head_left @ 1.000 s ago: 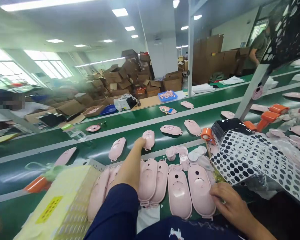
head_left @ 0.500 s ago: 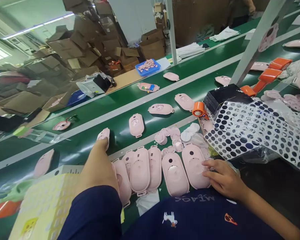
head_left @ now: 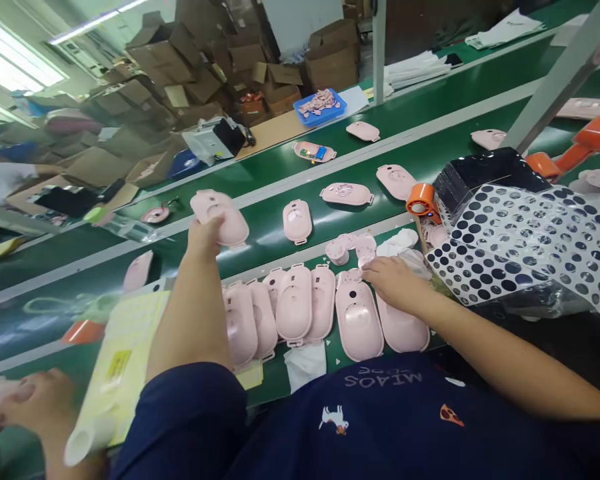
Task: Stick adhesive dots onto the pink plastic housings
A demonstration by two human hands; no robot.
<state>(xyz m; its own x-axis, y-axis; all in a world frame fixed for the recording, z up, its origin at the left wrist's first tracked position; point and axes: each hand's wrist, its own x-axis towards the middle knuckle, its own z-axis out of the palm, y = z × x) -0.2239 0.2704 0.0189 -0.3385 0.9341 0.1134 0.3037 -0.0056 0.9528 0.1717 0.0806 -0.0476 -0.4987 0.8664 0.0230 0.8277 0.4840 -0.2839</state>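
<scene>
My left hand (head_left: 206, 232) grips a pink oval plastic casing (head_left: 230, 220) by its near side, raised above the green conveyor belt. My right hand (head_left: 397, 283) reaches over a pink casing (head_left: 405, 328), fingers stretched out, its fingertips at a cluster of round pink discs (head_left: 366, 245). Whether they touch a disc is hard to see. Beside that casing lies another, with a black dot (head_left: 359, 323). Several more pink casings (head_left: 294, 303) lean overlapped in a row in front of my body.
More casings lie along the belt (head_left: 260, 230). On the right are sheets of black round stickers (head_left: 525, 247), an orange tape dispenser (head_left: 423, 200) and a black stack (head_left: 480, 175). A yellow sheet (head_left: 130, 360) stands left, near another person's hands (head_left: 43, 407). Cartons fill the back.
My left hand has lifted the casing off the belt. My right hand has moved from the rightmost casing's side to the pink discs. Another person's hands have appeared at lower left.
</scene>
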